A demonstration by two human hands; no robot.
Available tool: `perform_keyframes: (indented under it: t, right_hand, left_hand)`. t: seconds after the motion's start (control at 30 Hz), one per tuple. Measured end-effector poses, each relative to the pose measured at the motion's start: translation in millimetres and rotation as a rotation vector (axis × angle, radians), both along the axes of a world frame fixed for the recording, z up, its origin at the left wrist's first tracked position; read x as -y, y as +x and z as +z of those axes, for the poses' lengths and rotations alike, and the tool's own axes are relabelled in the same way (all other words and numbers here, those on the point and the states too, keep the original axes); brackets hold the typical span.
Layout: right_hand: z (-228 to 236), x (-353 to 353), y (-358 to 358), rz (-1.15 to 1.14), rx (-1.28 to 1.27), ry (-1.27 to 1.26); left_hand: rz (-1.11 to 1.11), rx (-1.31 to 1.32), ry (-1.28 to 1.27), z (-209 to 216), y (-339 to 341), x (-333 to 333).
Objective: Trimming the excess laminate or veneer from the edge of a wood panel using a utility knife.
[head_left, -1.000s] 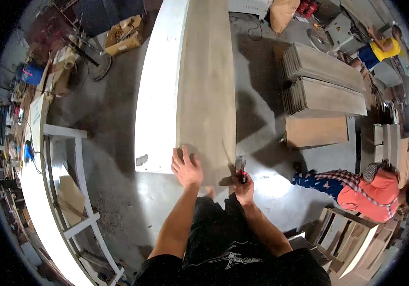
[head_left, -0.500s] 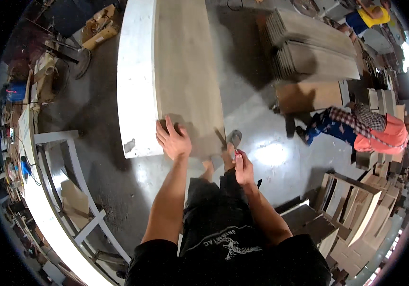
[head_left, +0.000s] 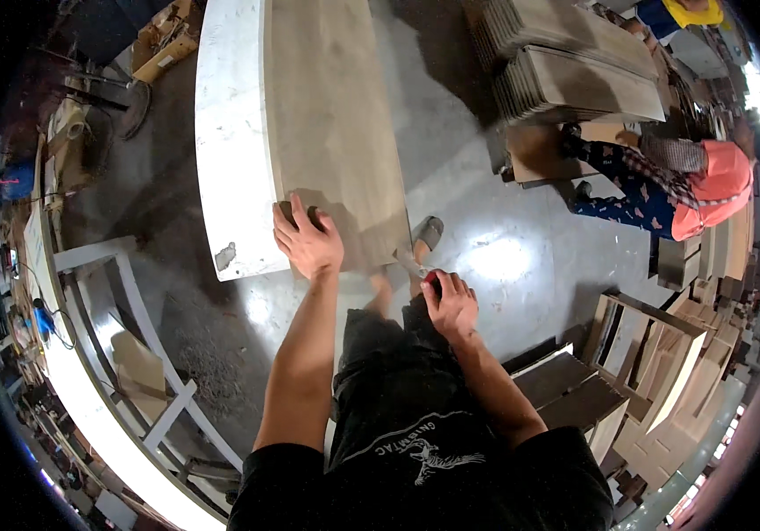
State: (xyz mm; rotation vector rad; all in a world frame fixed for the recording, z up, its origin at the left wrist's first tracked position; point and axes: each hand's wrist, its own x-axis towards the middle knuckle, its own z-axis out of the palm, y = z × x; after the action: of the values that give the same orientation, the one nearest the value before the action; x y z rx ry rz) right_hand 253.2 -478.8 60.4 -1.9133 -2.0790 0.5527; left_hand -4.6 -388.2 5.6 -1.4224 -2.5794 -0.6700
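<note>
- Long wooden board [head_left: 331, 124] lying flat along the white bench [head_left: 225, 150], flush with the bench's right edge, near end just short of the bench's near edge.
- Left hand [head_left: 309, 237] pressed down on the board's near end, close to its left corner, fingers spread and flat on the wood.
- Right hand [head_left: 451, 305] off the board's near right corner, curled shut around a red-handled tool [head_left: 424, 273]; pale blade tip pointing at that corner; touching or not, cannot tell.
- Sandalled foot [head_left: 429, 232] planted on the grey concrete floor [head_left: 504, 257], just beside the board's near right corner.
- White frame [head_left: 132, 327] standing left of the bench's near left corner, apart from it.
- Chipped dark patch [head_left: 225, 257] showing at the bench's near left corner.
- Stacks of planks [head_left: 575, 62] piled beyond the bench's right edge, well apart.
- Another person in an orange top [head_left: 707, 190] bent over by those stacks, far right.
- Wooden frames [head_left: 663, 363] leaning together at lower right, well clear of the bench.
</note>
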Motion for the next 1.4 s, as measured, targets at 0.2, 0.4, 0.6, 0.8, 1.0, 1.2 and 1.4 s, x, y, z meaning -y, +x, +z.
perform_keyframes:
  t: [0.2, 0.4, 0.6, 0.8, 1.0, 1.2, 1.4]
  right_hand:
    - [-2, -16, 11, 0.079, 0.096, 0.032]
    - [-8, -63, -14, 0.051, 0.079, -0.073]
    - [-20, -159, -40, 0.027, -0.065, -0.002]
    - [-28, -208, -52, -0.038, -0.188, -0.003]
    - [-57, -110, -7, -0.06, -0.58, -0.34]
    - [-71, -41, 0, -0.179, -0.65, -0.448]
    - [-48, -60, 14, -0.203, -0.7, -0.316]
  left_hand:
    - [-0.013, 0.001, -0.039, 0, -2, -1]
    - [-0.056, -0.039, -0.088, 1, -3, 1]
    - [-0.053, -0.048, -0.055, -1, 0, 0]
    - [-0.01, 0.022, -0.064, 4, 2, -2]
    - [-0.007, 0.028, -0.063, 3, 3, -7]
    - [0.012, 0.054, -0.068, 4, 0, -6]
    - [0.007, 0.084, -0.068, 2, 0, -8]
